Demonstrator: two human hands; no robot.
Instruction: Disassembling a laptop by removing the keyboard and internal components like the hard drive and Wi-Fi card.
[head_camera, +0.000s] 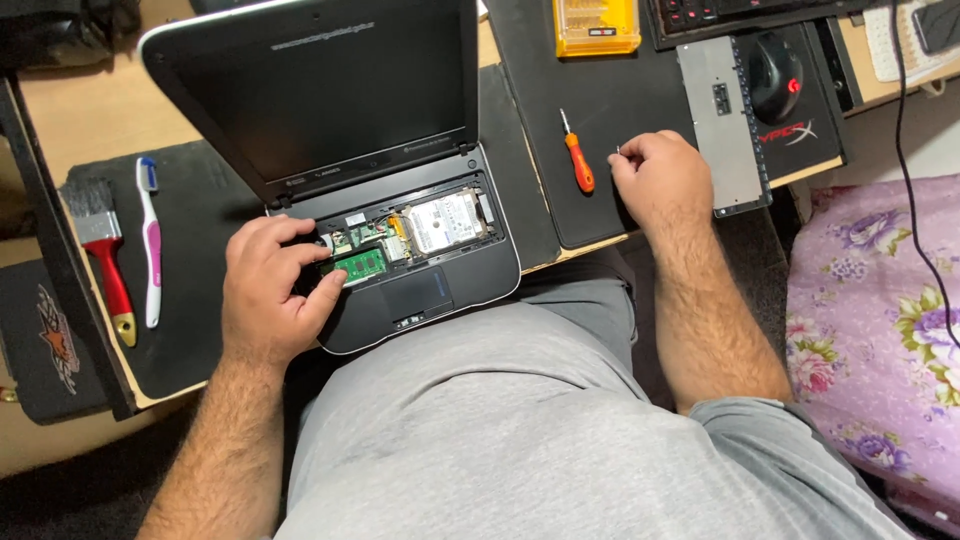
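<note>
Far left, on the black mat (200, 340): a red-handled paintbrush (105, 250) and a pink-and-white toothbrush (150, 245), lying side by side, well apart from the work. Next, the small open laptop (320, 110), lid up, screen dark, top cover off and the boards bare. Left hand (268, 295) on its near left corner, fingers curled down over the open bay, thumb and forefinger closed on the green memory module (362, 265), which lies just beside the silver hard drive (445, 222). Best held by the edges only, with no skin on the chips or the contact strip; best moved along the line of its slot, without twisting, and with the heel of the hand resting on the case for steadiness. Worth keeping knuckles off the thin cables near the drive. Further right, on the dark desk pad (600, 110): an orange-handled screwdriver (578, 160), untouched, near the right hand (660, 180). Right hand resting on the pad, fingers drawn together, tips pinched on a small pale piece (617, 152), probably a screw, though too small to tell. Better set down somewhere flat and remembered, or in the yellow bit case (597, 25) above, than kept in a fist while the other hand works alone. Right again, a grey metal plate (722, 120) beside a black mouse (775, 75); plenty of room there to lay parts out in order.
</note>
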